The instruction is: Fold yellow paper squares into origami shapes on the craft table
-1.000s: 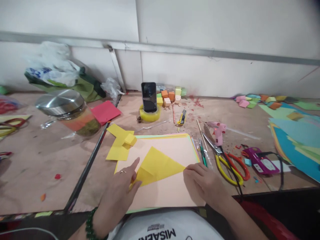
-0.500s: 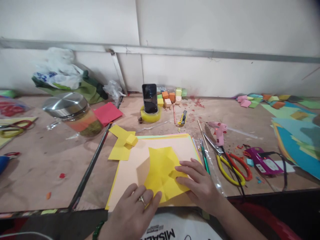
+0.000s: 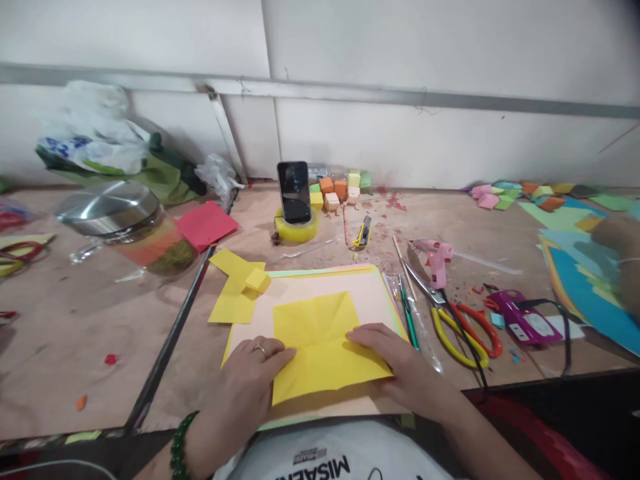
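A creased sheet of yellow paper (image 3: 320,357) lies over a stack of pale pink and coloured paper (image 3: 255,317). My left hand (image 3: 253,373), with a ring and green bead bracelet, holds its left edge, thumb on top. At the right edge my right hand (image 3: 395,363) grips the sheet, thumb underneath and partly hidden, fingers on top. Fold lines meet near the sheet's middle. A small folded yellow paper cube (image 3: 258,280) sits on yellow paper pieces (image 3: 233,297) at the stack's upper left corner.
Right of the stack lie scissors (image 3: 460,333), a green pen-like tool (image 3: 409,317), a pink glue gun (image 3: 436,260) and a purple power strip (image 3: 530,320). Behind are a phone (image 3: 294,192) on a tape roll, paper cubes and a cutter (image 3: 364,233). Another person's hand (image 3: 613,247) is far right.
The yellow sheet has turned and lies flatter and more open, its top corner shifted left. My left hand has moved up and left along its edge. Another person's hand has come in at the right.
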`<state>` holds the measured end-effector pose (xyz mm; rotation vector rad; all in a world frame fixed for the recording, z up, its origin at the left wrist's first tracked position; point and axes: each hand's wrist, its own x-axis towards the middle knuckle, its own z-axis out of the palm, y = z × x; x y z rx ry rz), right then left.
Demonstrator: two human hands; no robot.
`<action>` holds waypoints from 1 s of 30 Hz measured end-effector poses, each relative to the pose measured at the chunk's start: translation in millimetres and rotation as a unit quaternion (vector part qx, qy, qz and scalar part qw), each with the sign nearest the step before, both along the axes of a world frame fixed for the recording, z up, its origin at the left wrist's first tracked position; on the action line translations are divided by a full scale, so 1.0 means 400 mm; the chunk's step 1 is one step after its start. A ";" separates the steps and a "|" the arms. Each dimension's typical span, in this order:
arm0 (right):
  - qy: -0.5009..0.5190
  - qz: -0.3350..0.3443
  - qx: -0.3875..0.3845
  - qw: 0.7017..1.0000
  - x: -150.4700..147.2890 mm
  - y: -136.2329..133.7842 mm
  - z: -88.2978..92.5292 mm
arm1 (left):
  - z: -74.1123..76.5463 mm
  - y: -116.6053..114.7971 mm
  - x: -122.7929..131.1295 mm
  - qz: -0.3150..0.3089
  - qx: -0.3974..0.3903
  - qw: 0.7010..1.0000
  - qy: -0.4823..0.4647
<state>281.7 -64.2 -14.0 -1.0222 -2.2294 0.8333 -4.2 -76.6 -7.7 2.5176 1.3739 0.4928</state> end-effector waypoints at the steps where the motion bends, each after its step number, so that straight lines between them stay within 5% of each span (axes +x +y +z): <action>1: 0.007 -0.021 -0.022 1.000 0.002 0.002 -0.003 | -0.002 0.005 0.001 0.012 -0.031 0.999 -0.022; 5: 0.018 -0.104 -0.037 0.994 -0.011 0.011 -0.031 | 0.004 0.028 0.012 0.080 -0.104 0.989 -0.067; 10: -0.032 -0.209 0.063 0.975 -0.043 0.024 -0.056 | -0.001 0.042 0.021 0.150 -0.045 0.988 -0.011; 20: -0.041 -0.210 0.093 0.972 -0.043 0.032 -0.059 | -0.007 0.043 0.026 0.146 0.040 0.988 0.023; 28: -0.144 -0.201 0.266 0.932 -0.053 0.034 -0.047 | -0.012 0.025 0.023 0.182 0.114 0.972 0.093; 30: -0.151 -0.169 0.297 0.927 -0.058 0.033 -0.032 | -0.010 0.018 0.027 0.150 0.163 0.971 0.088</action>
